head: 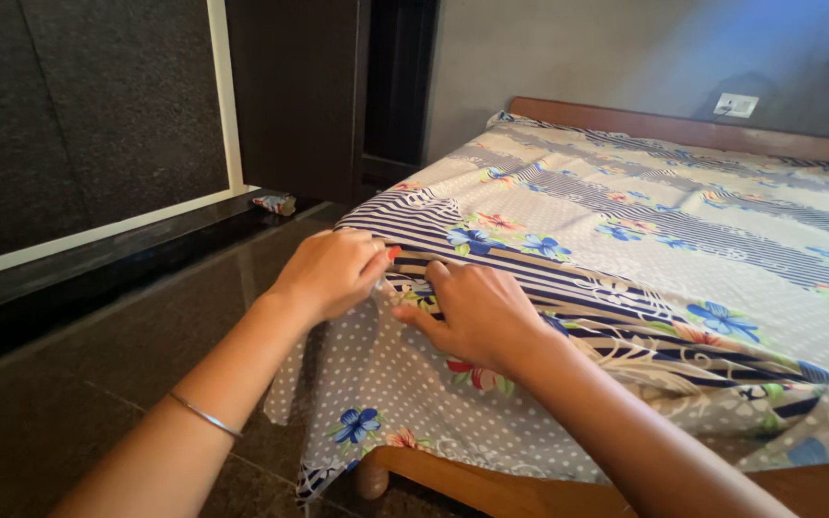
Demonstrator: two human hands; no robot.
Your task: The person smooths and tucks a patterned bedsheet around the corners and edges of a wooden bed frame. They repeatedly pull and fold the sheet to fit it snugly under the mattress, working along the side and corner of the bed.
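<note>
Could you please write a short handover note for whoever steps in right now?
Left hand: grip pinched on the floral bed sheet at the bed's near corner.
Right hand: pressing flat on the same sheet beside it.
Done: sheet spread across the bed, up to the wooden headboard.
Left: the corner edge hangs loose over the wooden bed frame, not tucked.

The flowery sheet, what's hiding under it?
Under the flowery sheet you can see only the wooden bed frame poking out at the bottom edge, with a rounded leg. Both hands, left and right, press on top. Whatever else lies underneath is covered.
</note>
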